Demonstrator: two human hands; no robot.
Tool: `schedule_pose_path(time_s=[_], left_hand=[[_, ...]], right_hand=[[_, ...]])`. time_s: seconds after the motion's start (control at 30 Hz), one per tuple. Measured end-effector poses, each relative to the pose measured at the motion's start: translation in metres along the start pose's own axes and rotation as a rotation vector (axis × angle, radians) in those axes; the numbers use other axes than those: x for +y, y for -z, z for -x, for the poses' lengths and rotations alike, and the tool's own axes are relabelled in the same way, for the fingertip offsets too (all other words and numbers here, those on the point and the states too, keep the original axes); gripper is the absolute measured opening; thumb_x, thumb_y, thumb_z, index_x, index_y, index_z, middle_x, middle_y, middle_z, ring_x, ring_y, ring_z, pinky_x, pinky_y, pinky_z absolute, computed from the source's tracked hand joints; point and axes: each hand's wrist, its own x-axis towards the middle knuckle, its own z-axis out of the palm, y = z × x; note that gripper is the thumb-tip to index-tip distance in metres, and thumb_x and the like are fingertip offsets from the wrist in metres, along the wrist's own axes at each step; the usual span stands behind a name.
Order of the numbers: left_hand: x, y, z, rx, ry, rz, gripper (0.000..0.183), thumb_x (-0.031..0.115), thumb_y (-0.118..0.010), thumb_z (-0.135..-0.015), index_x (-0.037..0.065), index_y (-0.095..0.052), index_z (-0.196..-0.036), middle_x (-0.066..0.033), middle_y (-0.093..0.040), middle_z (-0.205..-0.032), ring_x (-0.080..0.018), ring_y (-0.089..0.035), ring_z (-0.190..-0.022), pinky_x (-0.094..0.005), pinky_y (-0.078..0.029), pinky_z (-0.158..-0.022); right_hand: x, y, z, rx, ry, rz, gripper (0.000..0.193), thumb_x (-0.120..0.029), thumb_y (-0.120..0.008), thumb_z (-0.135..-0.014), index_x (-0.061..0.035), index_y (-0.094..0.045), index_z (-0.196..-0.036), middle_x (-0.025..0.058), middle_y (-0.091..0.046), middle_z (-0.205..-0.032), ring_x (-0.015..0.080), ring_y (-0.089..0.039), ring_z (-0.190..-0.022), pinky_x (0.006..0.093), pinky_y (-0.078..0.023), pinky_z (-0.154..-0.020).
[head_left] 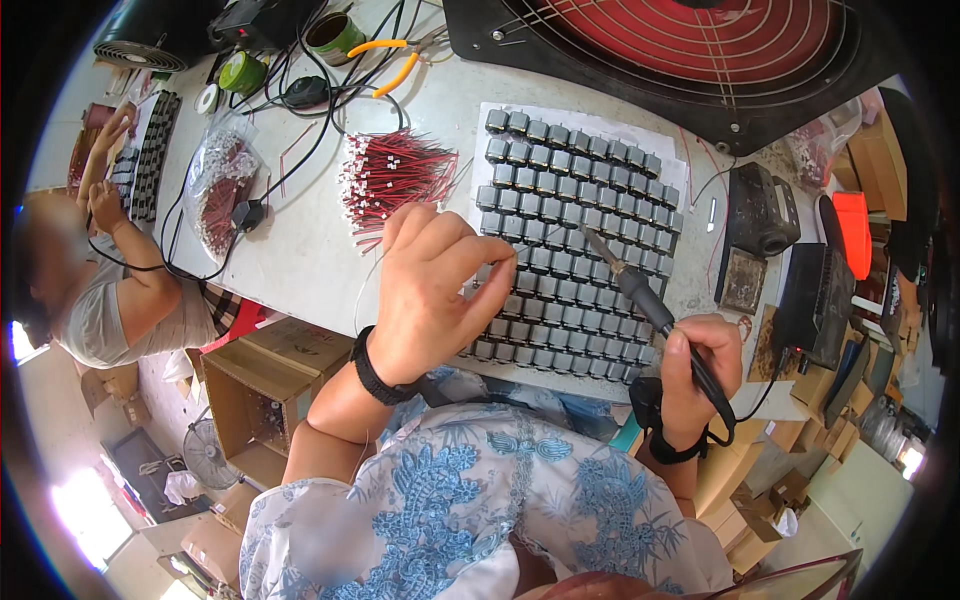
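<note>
Rows of small grey metal motors (570, 262) stand close together on a white sheet in front of me. My right hand (705, 372) is wrapped round the black handle of a soldering iron (640, 292). The iron's tip points up and left, over the middle rows of motors; whether it touches one I cannot tell. Above the left side of the rows, my left hand (432, 285) is closed in a pinch on a thin solder wire, which runs toward the iron's tip. Just beyond that hand lies a pile of red and black leads (400, 178) with white connectors.
A large fan (690, 50) with a black frame stands at the far right. Orange-handled pliers (398, 75), tangled black cables and a bag of leads (222, 185) lie at the far left. A soldering stand (762, 215) is at right. A co-worker (110, 270) sits at left.
</note>
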Motion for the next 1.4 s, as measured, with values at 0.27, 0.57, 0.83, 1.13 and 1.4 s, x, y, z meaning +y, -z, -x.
schedule_pose_path(time_s=[0.27,0.57,0.83,1.13,1.4], left_hand=[[0.001,-0.002,0.0,-0.01,0.019,0.003,0.013,0.002,-0.072,-0.067,0.01,-0.067,-0.076,-0.0016,-0.046,-0.066,-0.0204,-0.046,-0.069,-0.0334,-0.035,-0.068],[0.003,-0.005,-0.003,-0.05,0.002,-0.008,0.011,0.007,-0.072,-0.07,0.011,-0.066,-0.078,-0.0017,-0.05,-0.07,-0.0232,-0.05,-0.072,-0.0372,-0.038,-0.077],[0.001,-0.008,-0.004,-0.024,-0.015,0.003,0.014,0.003,-0.072,-0.067,0.011,-0.067,-0.077,-0.0013,-0.046,-0.066,-0.0208,-0.047,-0.07,-0.034,-0.036,-0.069],[0.008,-0.012,-0.007,0.006,-0.045,0.02,0.014,0.003,-0.073,-0.067,0.011,-0.067,-0.078,-0.0014,-0.048,-0.068,-0.0214,-0.047,-0.07,-0.0343,-0.036,-0.069],[0.009,-0.015,-0.01,-0.047,-0.042,-0.016,0.013,0.006,-0.073,-0.069,0.011,-0.066,-0.078,-0.002,-0.049,-0.07,-0.0223,-0.049,-0.072,-0.0357,-0.037,-0.073]], right_hand=[[0.0,0.001,0.001,0.037,0.014,0.017,0.013,-0.001,-0.063,-0.083,0.0004,-0.054,-0.092,0.0098,-0.057,-0.083,0.0119,-0.051,-0.071,0.0247,-0.043,-0.067],[0.001,0.006,0.002,0.021,0.006,0.0,0.012,-0.002,-0.063,-0.084,0.0006,-0.054,-0.092,0.01,-0.057,-0.084,0.0114,-0.051,-0.071,0.0244,-0.042,-0.066],[0.0,0.004,0.001,-0.001,0.004,0.018,0.013,-0.002,-0.064,-0.083,0.0002,-0.055,-0.092,0.0096,-0.057,-0.084,0.0118,-0.051,-0.071,0.0245,-0.043,-0.067],[0.002,0.014,0.005,0.053,0.008,0.042,0.012,0.0,-0.062,-0.083,0.0001,-0.054,-0.091,0.0097,-0.056,-0.084,0.0126,-0.051,-0.073,0.0253,-0.042,-0.069],[0.002,0.014,0.003,0.028,0.021,0.024,0.012,0.0,-0.062,-0.083,0.0003,-0.055,-0.092,0.0101,-0.057,-0.083,0.0131,-0.052,-0.072,0.0256,-0.043,-0.068]])
